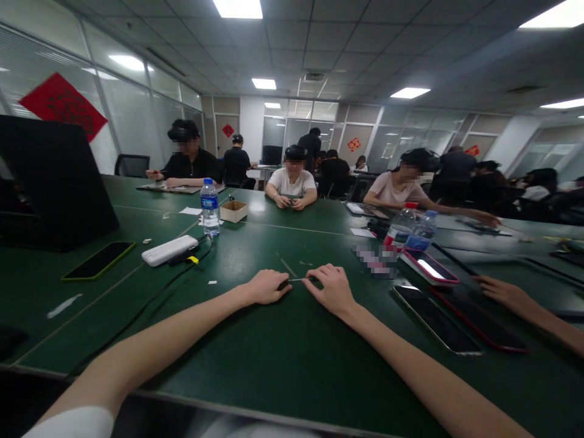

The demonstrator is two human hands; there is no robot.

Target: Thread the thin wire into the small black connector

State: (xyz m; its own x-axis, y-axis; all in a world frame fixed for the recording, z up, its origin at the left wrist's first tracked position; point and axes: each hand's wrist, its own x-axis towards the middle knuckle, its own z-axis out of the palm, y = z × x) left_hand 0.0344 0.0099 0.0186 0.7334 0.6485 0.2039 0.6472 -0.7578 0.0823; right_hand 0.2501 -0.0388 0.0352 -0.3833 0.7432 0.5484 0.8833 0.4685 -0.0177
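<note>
My left hand (pixel 269 287) rests low over the green table, its fingers closed on one end of a thin pale rod (pixel 296 280). A dark part of it shows at the left fingertips. My right hand (pixel 332 289) pinches the other end between thumb and forefinger, its remaining fingers curled. Held roughly level, the rod spans the short gap between both hands. It is too small to tell its exact kind. A small white scrap (pixel 212 282) lies to the left of my left hand.
Left stand a water bottle (pixel 210 210), a small box (pixel 233 211), a white power bank with cable (pixel 170 250) and a green-edged phone (pixel 99 260). Right are several phones (pixel 437 319), two bottles (pixel 400 228) and another person's hand (pixel 506 298). Several people sit across the table (pixel 274 365).
</note>
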